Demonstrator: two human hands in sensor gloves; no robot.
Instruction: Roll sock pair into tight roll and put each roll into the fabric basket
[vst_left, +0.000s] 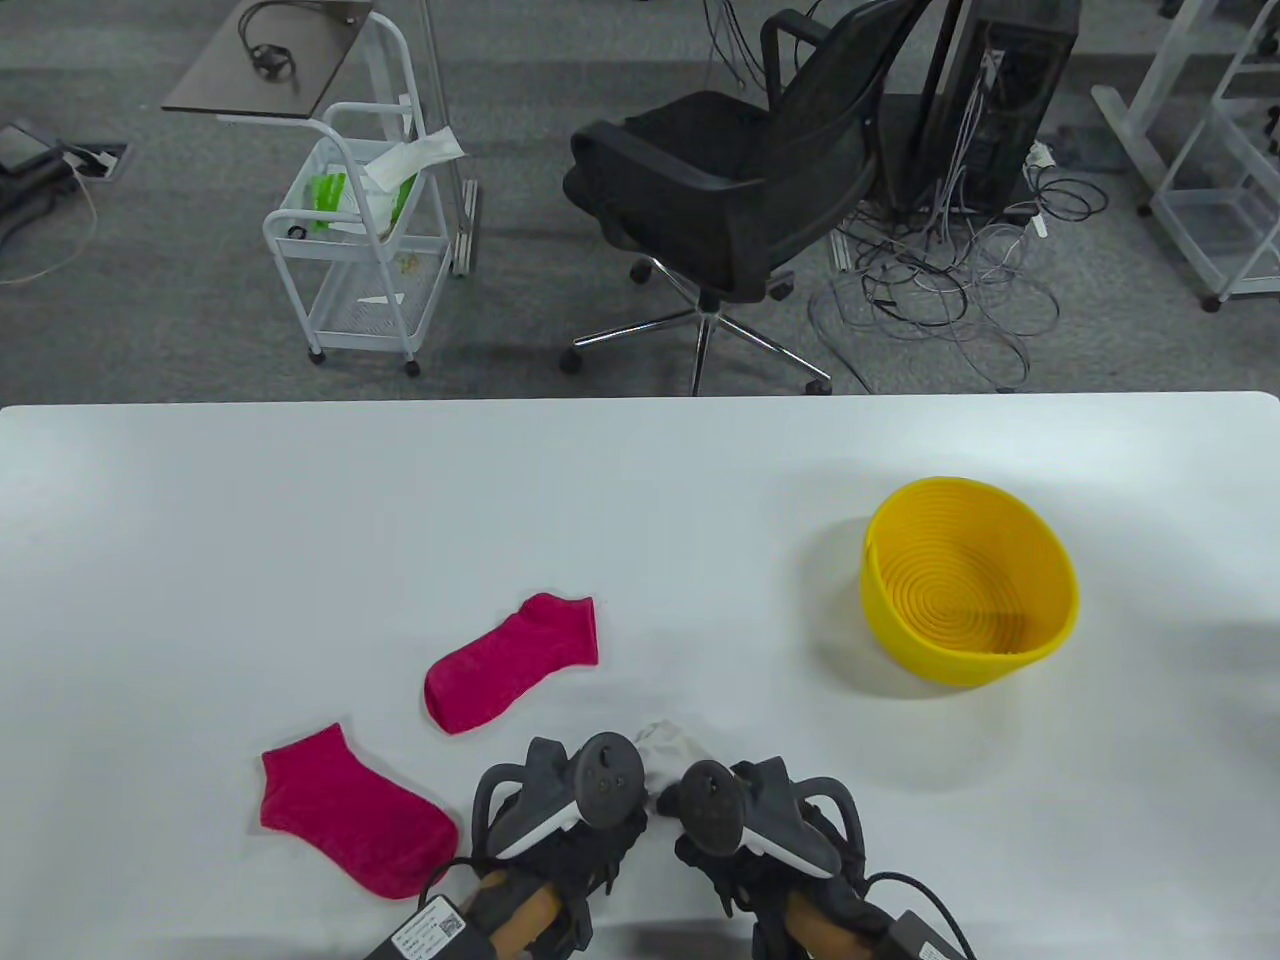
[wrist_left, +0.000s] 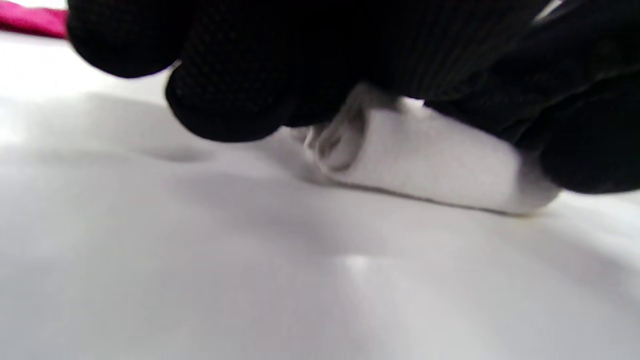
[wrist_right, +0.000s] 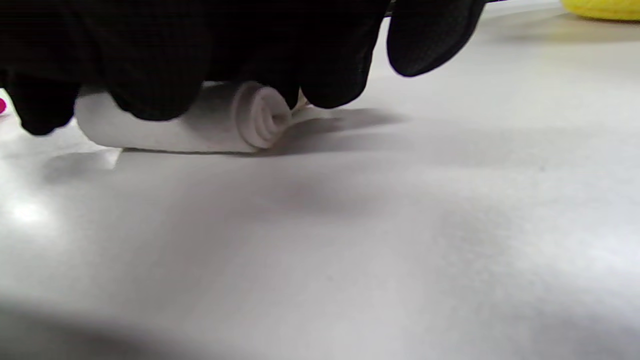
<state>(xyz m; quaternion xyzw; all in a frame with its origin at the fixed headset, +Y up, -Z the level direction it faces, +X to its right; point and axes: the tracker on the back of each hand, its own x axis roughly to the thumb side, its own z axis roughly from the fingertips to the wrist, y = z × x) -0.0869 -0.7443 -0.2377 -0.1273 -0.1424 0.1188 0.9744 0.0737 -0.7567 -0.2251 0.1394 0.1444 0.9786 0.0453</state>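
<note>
Table view: I see my left hand (vst_left: 560, 810) and right hand (vst_left: 745, 815) together at the desk's (vst_left: 640, 480) near edge. Both curl their fingers (wrist_right: 150, 95) over the white sock roll (wrist_left: 430, 160), which lies on the desk beneath them.

A white sock pair (wrist_right: 200, 125), rolled into a short cylinder with its spiral end showing, lies on the desk. Two flat magenta ankle socks (vst_left: 512, 661) (vst_left: 352, 811) lie apart to its left. The ribbed yellow basket (vst_left: 968, 594) stands empty, far right.
</note>
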